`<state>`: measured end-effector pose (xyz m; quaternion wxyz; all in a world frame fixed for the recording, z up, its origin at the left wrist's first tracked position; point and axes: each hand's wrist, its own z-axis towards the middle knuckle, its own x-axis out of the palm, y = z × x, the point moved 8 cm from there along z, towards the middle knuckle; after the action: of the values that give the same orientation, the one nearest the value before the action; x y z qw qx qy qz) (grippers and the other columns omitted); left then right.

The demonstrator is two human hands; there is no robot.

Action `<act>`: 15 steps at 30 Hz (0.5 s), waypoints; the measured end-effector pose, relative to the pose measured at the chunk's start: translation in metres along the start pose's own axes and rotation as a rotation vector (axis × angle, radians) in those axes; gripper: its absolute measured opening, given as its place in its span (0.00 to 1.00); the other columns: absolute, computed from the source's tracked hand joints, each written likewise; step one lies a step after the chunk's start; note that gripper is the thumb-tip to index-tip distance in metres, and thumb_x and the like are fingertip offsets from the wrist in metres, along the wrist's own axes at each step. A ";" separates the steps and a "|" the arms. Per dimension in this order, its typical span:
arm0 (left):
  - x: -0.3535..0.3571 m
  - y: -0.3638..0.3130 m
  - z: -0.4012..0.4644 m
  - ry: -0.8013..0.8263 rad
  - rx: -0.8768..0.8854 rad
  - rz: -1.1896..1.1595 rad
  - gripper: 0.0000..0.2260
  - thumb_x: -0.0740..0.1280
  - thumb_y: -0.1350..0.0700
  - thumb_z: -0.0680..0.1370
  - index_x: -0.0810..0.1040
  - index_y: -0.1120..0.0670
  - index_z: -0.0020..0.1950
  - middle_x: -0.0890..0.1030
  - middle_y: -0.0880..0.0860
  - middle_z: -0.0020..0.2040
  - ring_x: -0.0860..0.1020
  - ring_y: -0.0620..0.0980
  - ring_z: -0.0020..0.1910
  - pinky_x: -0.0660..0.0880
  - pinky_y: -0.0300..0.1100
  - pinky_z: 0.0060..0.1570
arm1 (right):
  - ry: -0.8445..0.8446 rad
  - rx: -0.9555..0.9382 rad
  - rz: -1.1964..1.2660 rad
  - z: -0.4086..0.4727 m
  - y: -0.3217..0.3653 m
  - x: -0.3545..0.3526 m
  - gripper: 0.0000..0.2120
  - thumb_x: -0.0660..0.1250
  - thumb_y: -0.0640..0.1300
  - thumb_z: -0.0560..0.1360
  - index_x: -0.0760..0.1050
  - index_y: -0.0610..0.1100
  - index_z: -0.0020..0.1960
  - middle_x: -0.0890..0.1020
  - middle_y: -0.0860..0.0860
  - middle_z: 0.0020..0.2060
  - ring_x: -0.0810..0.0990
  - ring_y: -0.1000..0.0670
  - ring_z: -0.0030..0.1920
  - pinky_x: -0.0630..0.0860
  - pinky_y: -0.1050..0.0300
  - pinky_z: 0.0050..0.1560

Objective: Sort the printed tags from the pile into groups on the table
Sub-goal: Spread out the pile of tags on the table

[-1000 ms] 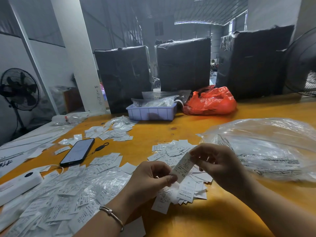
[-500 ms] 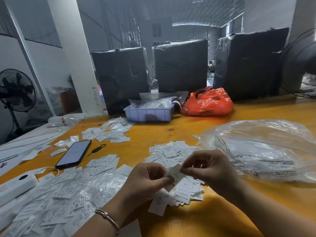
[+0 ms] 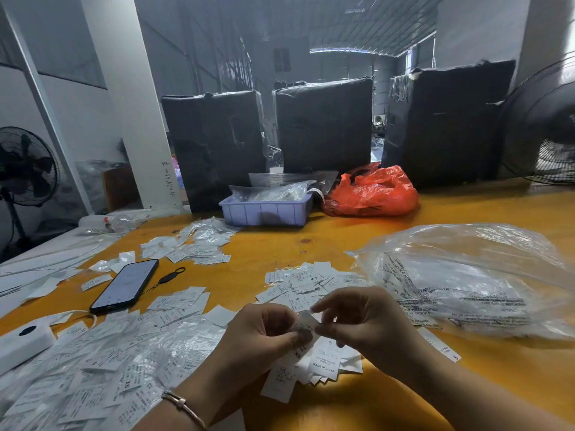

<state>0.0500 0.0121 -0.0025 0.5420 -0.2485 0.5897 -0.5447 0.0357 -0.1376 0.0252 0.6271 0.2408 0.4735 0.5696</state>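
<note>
My left hand (image 3: 261, 337) and my right hand (image 3: 364, 321) meet over the near middle of the orange table (image 3: 342, 244). Together they pinch one small white printed tag (image 3: 306, 321) between their fingertips. Under them lies a small heap of sorted tags (image 3: 323, 362), some marked S and MADE IN CHINA. Just beyond my hands spreads another group of tags (image 3: 305, 281). A big loose pile of tags (image 3: 93, 368) on clear plastic fills the near left. One more group of tags (image 3: 193, 247) lies farther back on the left.
A black phone (image 3: 126, 286) lies left of centre. At the near left edge sits a white device (image 3: 25, 340). A large clear plastic bag (image 3: 466, 281) fills the right. A lilac tray (image 3: 267, 209), a red bag (image 3: 373, 191) and black wrapped bales (image 3: 323, 126) stand behind.
My hands have sunk lower and drawn closer together. The tag, held up long and flat before, now sits bunched between my fingertips just above the near heap.
</note>
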 end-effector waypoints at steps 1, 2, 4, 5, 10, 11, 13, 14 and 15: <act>0.000 0.000 0.000 -0.002 0.000 0.004 0.03 0.73 0.58 0.74 0.84 0.56 0.41 0.85 0.53 0.38 0.81 0.46 0.37 0.73 0.36 0.35 | -0.017 0.002 0.010 0.000 0.000 -0.001 0.06 0.76 0.33 0.67 0.83 0.38 0.43 0.83 0.43 0.34 0.78 0.47 0.29 0.77 0.45 0.33; 0.000 0.000 0.000 -0.003 0.000 0.006 0.03 0.73 0.58 0.74 0.84 0.55 0.40 0.85 0.52 0.38 0.81 0.46 0.37 0.73 0.35 0.35 | -0.025 -0.003 0.004 0.000 0.000 -0.001 0.06 0.76 0.33 0.67 0.83 0.38 0.43 0.84 0.44 0.34 0.78 0.46 0.29 0.77 0.43 0.33; 0.000 0.000 0.000 -0.006 -0.002 0.009 0.03 0.74 0.58 0.74 0.85 0.55 0.40 0.85 0.52 0.38 0.81 0.46 0.37 0.74 0.35 0.35 | -0.008 -0.017 -0.037 0.000 0.001 0.000 0.05 0.75 0.33 0.67 0.84 0.40 0.42 0.84 0.47 0.33 0.79 0.45 0.29 0.78 0.45 0.33; 0.000 0.000 0.000 -0.008 0.001 0.012 0.02 0.74 0.58 0.74 0.85 0.54 0.41 0.85 0.52 0.39 0.82 0.47 0.38 0.74 0.35 0.36 | 0.008 -0.023 -0.058 0.000 0.002 0.001 0.06 0.75 0.33 0.68 0.85 0.41 0.42 0.85 0.49 0.33 0.80 0.45 0.30 0.78 0.47 0.33; -0.001 -0.001 -0.001 -0.008 0.007 -0.003 0.04 0.74 0.59 0.74 0.85 0.52 0.40 0.85 0.53 0.40 0.83 0.48 0.40 0.76 0.37 0.39 | 0.095 -0.016 -0.091 0.000 0.001 0.007 0.09 0.72 0.33 0.71 0.86 0.45 0.44 0.84 0.49 0.37 0.79 0.52 0.33 0.71 0.63 0.32; -0.001 -0.001 -0.001 -0.008 0.007 -0.018 0.03 0.74 0.60 0.73 0.85 0.53 0.41 0.85 0.54 0.40 0.83 0.48 0.40 0.77 0.39 0.40 | 0.111 -0.007 -0.083 0.000 -0.001 0.008 0.09 0.71 0.34 0.71 0.86 0.46 0.44 0.84 0.49 0.38 0.79 0.52 0.33 0.71 0.64 0.32; -0.002 0.001 -0.002 -0.020 0.003 -0.034 0.02 0.75 0.61 0.73 0.85 0.55 0.41 0.85 0.55 0.39 0.82 0.49 0.40 0.78 0.41 0.41 | 0.124 0.011 -0.052 0.000 -0.003 0.008 0.09 0.71 0.33 0.71 0.85 0.46 0.45 0.84 0.48 0.38 0.79 0.50 0.33 0.70 0.62 0.33; -0.003 0.001 -0.003 -0.026 0.002 -0.040 0.01 0.75 0.61 0.73 0.85 0.55 0.41 0.85 0.55 0.39 0.82 0.49 0.40 0.78 0.41 0.41 | 0.129 0.018 -0.036 0.001 -0.004 0.007 0.10 0.71 0.33 0.71 0.85 0.46 0.46 0.83 0.47 0.39 0.79 0.49 0.34 0.71 0.61 0.33; -0.004 0.001 -0.003 -0.030 0.002 -0.047 0.01 0.75 0.61 0.73 0.85 0.55 0.41 0.85 0.56 0.39 0.82 0.49 0.40 0.78 0.41 0.40 | 0.142 0.022 -0.025 0.001 -0.005 0.007 0.12 0.70 0.32 0.71 0.85 0.46 0.46 0.83 0.47 0.39 0.80 0.47 0.34 0.72 0.59 0.34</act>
<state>0.0490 0.0166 -0.0027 0.5381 -0.2699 0.5748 -0.5543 0.0381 -0.1315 0.0190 0.5962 0.2009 0.5262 0.5721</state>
